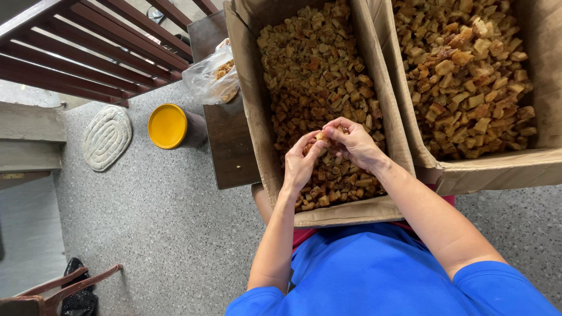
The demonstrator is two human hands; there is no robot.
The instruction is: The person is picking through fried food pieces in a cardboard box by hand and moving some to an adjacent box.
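Two big brown cardboard boxes sit side by side, flaps up, both heaped w/ small golden-brown cubes. Right box fills the top-right corner; left box runs from top centre down to the person's lap, its near flap resting against the blue shirt. Grey speckled floor spreads to the left. Dark wooden table stands just beside the left box, w/ a clear plastic bag of the same cubes on its far end. Yellow round lid on a dark container sits on the floor next to the table; oval pale mat lies further left. Both hands meet over the left box, near end. Left hand and right hand have fingertips pinched together on one cube, held just above the heap.
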